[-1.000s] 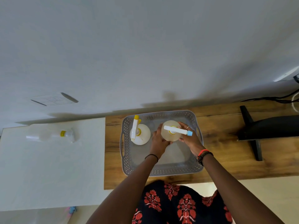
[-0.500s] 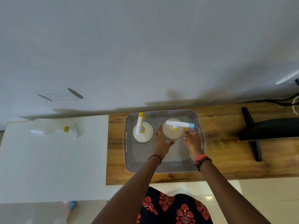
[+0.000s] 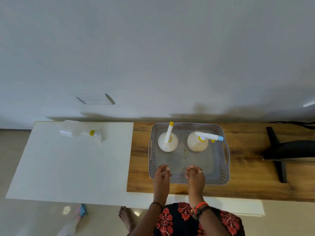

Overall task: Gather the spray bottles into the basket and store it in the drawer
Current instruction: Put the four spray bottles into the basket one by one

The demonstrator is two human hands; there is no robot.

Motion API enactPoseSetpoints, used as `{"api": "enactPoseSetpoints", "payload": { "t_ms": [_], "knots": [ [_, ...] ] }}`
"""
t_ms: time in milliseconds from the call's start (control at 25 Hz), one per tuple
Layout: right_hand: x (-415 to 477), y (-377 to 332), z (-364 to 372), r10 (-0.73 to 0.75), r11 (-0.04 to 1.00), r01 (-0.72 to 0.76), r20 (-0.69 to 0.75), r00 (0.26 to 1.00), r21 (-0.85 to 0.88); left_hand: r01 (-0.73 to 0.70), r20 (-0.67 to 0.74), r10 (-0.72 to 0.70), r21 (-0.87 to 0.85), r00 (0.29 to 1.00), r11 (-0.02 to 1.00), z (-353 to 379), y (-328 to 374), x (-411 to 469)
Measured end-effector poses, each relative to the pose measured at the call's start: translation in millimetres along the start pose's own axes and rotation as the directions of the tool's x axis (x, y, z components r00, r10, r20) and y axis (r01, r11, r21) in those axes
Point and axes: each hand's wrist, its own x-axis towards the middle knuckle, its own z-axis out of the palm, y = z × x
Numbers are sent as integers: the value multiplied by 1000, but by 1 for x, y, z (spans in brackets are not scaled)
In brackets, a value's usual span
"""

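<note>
You have three spray bottles in view: two standing upright inside the one grey basket (image 3: 223,160), the yellow-nozzled bottle (image 3: 167,141) and the blue-tipped bottle (image 3: 198,141), and a third bottle (image 3: 80,131) lying on the white surface. You have two hands, the left hand (image 3: 162,174) and right hand (image 3: 195,174), both empty

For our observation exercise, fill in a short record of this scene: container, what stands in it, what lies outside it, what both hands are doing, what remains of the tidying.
container: grey perforated plastic basket on wooden desk
inside: two upright translucent spray bottles, yellow-nozzled one, blue-tipped one
outside: clear spray bottle with yellow collar lying on white tabletop
left hand: empty, over basket's near edge
right hand: empty, over near edge
remaining: one bottle to collect; drawer not visible
</note>
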Motion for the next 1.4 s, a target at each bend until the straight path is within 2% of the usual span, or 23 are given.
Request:
{"api": "enactPoseSetpoints", "payload": {
  "t_ms": [240,320,440,600,680,760,880,960,1040,1080,1160,1280,1360,1400],
  "knots": [
    [-42,-3,65,-60,993,70,113,992,-90,107,-196,-122,-86,973,991,-106,-23,13],
    [-52,-3,97,-64,986,86,154,986,-140,141,-252,-180,-165,951,976,-144,-34,25],
    [-64,-4,149,-58,974,103,214,975,-204,187,-306,-263,-256,915,948,-197,-45,47],
    [-78,-6,229,-6,962,100,346,938,-253,226,-342,-308,-260,888,939,-272,-52,91],
    [-84,-6,272,135,965,-21,424,895,-263,219,-410,-266,-158,872,963,-313,-49,118],
    [-90,-4,312,293,944,-169,483,825,-283,176,-474,-140,33,869,984,-355,-44,146],
    [-97,7,373,391,915,-260,515,763,-309,41,-412,84,286,907,957,-413,-29,191],
    [-99,16,408,423,905,-313,526,738,-290,-74,-262,258,554,930,829,-445,-17,226],
    [-98,24,436,447,895,-357,527,723,-269,-199,-28,362,794,932,574,-466,-3,261],
    [-97,28,448,452,892,-372,526,720,-258,-267,96,375,860,922,435,-472,4,277],
    [-94,33,467,457,889,-396,512,727,-232,-377,293,345,902,892,209,-474,12,301],
    [-89,37,482,461,886,-406,500,733,-222,-454,447,251,891,858,-35,-461,16,326],
    [-86,37,487,462,886,-405,497,734,-225,-458,476,230,879,849,-131,-451,19,334],
    [-85,36,488,458,888,-401,501,734,-225,-451,471,239,882,849,-134,-447,20,335]
  ]
}}
